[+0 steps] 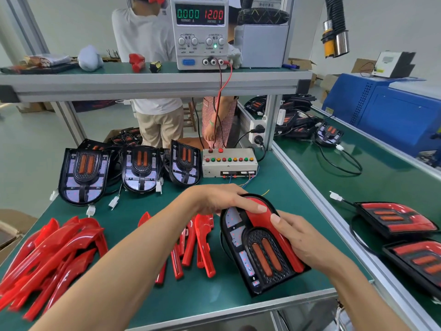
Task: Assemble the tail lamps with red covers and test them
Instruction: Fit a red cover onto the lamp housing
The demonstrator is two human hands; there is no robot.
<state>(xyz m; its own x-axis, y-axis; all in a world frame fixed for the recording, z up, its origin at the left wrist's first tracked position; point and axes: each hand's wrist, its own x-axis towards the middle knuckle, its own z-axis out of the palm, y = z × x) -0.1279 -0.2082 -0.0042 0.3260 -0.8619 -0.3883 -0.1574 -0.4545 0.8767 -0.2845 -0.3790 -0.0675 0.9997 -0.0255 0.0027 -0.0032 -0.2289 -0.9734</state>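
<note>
Head view: at 5 o'clock both hands, left (216, 199) and right (301, 237), press straight-fingered a red cover (274, 225) onto the black lamp (260, 254).

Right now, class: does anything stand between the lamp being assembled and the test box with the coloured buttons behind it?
Nothing visible blocks that path. The tail lamp, pressed by the left hand and right hand, has open green mat up to the test box; only loose thin wires lie between them.
</note>
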